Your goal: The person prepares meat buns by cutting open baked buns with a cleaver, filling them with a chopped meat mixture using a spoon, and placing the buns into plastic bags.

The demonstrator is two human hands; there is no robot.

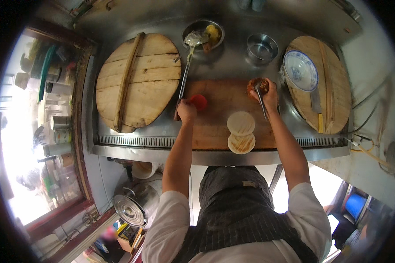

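Observation:
My left hand (187, 110) is closed at the rim of a round red lid (199, 102), over the left edge of a brown wooden board (210, 131). The dark end of a long-handled ladle (185, 79) passes right beside that hand. My right hand (271, 94) grips a small jar (251, 87) of chunky red-brown sauce, above the board's right end. A metal spoon (261, 101) stands in the jar, its handle slanting toward me. Two pale round flatbreads (241, 123) lie partly overlapped on the board's near side; the nearer one (241, 143) has brown streaks.
Large round wooden covers flank the board, one left (156, 83) and one right (338, 87). A blue-and-white bowl (300, 70) and a yellow-handled cleaver (317, 109) rest on the right one. Behind stand a metal bowl (219, 27) holding the ladle's head and a steel basin (262, 48).

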